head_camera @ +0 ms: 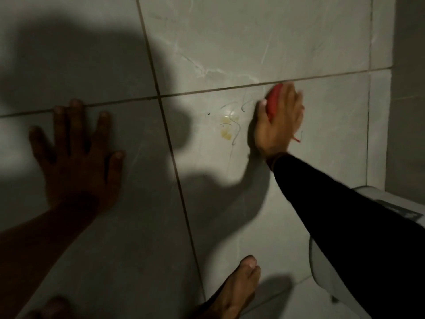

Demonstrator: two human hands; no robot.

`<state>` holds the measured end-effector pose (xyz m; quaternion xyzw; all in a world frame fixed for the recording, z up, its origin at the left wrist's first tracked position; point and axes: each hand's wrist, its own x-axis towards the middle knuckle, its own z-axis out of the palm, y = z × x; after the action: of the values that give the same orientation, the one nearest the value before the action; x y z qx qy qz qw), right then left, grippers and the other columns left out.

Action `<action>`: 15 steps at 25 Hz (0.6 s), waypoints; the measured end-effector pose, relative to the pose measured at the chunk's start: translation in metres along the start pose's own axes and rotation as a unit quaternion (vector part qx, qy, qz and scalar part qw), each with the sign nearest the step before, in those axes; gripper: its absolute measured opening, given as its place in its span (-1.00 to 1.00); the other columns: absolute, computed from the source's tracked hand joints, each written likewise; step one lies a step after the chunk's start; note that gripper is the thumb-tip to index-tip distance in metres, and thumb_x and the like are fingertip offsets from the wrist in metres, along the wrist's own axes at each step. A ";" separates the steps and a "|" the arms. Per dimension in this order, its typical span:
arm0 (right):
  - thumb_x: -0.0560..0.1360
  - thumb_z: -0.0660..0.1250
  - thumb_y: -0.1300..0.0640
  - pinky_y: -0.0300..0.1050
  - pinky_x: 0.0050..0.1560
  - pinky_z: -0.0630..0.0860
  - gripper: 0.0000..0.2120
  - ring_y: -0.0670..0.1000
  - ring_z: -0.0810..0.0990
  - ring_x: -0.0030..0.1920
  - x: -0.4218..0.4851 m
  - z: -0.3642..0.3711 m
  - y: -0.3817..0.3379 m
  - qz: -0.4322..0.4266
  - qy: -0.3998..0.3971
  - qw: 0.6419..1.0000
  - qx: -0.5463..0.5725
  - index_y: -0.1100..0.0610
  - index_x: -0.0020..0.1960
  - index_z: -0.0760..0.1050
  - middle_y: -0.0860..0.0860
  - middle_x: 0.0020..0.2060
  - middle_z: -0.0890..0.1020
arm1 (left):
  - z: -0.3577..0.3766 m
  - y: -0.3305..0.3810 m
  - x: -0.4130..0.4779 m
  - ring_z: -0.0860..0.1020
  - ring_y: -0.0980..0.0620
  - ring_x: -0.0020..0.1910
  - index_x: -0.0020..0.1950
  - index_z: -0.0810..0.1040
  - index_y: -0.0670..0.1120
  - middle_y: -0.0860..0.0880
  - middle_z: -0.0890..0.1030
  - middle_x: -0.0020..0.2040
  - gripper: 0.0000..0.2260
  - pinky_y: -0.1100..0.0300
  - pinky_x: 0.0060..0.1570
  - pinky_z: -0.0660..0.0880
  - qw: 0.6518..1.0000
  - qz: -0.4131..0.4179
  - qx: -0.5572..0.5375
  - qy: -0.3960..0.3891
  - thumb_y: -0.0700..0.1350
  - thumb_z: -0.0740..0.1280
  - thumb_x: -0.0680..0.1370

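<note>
My right hand holds a red scrubbing pad and presses it flat against a pale grey floor tile, just below a dark grout line. The hand is blurred. A yellowish stain with thin scribbled marks lies on the tile just left of that hand. My left hand rests flat on the neighbouring tile at the left, fingers spread, in deep shadow. A black sleeve covers my right forearm.
A bare foot stands on the tiles at the bottom centre. A white toilet base sits at the right, partly behind my sleeve. A tiled wall rises along the right edge. Large shadows cover the left tiles.
</note>
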<state>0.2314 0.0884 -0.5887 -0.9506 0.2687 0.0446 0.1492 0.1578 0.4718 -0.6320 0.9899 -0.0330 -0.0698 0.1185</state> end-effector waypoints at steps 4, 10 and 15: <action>0.70 0.06 -0.19 0.23 0.75 -0.15 -0.29 0.17 -0.08 0.77 -0.033 -0.005 0.021 -0.179 -0.101 0.976 -0.069 0.08 0.76 0.03 0.07 0.77 0.04 | -0.002 0.000 -0.001 -0.06 -0.27 0.79 0.81 -0.01 0.13 -0.09 -0.13 0.82 -0.32 -0.47 0.63 -0.11 1.000 -0.011 0.001 -0.002 0.24 0.00 0.68; 0.66 0.11 -0.17 0.26 0.74 -0.01 -0.28 0.23 0.05 0.76 0.016 0.005 -0.045 -0.116 -0.022 0.992 -0.042 0.13 0.73 0.14 0.11 0.75 0.18 | 0.000 0.002 0.000 -0.05 -0.27 0.79 0.80 -0.08 0.17 -0.10 -0.11 0.82 -0.32 -0.47 0.64 -0.10 1.000 -0.005 0.002 -0.001 0.25 0.00 0.68; 0.68 0.07 -0.21 0.19 0.73 -0.08 -0.30 0.16 -0.01 0.77 -0.077 0.000 -0.003 -0.267 -0.131 0.950 -0.091 0.06 0.74 0.10 0.07 0.76 0.11 | -0.007 0.005 -0.002 -0.06 -0.26 0.80 0.80 0.03 0.12 -0.11 -0.10 0.82 -0.32 -0.39 0.65 -0.19 1.000 -0.014 0.006 -0.008 0.24 0.00 0.68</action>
<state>0.1681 0.1293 -0.5752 -0.9828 -0.0217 0.1521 0.1024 0.1568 0.4688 -0.6236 0.9905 -0.0205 -0.0791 0.1109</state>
